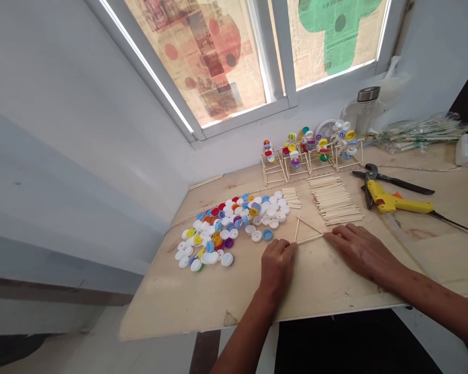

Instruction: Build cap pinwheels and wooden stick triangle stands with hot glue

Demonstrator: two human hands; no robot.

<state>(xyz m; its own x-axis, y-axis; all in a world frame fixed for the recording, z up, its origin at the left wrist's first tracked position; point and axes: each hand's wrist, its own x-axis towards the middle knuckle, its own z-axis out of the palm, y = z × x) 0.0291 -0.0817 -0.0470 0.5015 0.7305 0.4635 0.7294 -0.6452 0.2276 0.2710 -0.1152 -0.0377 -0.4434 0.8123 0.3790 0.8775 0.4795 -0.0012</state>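
Both hands, left [277, 265] and right [361, 252], have fingers pressed together at the triangle's [310, 240] corners. Caps [226, 258] lie left, sticks [335, 200] behind, glue gun [401, 201] right.

My left hand [278, 262] and right hand [361, 249] are both bare, of matching build, with fingers of slender to medium thickness and rounded knuckles. My left forearm [253, 317] is uncovered as far as the view shows, narrow at the wrist and broader towards the elbow. My right forearm [432, 301] is likewise bare and tapered, and a few small spots mark its upper surface. Finer detail of the nails is too small to record.
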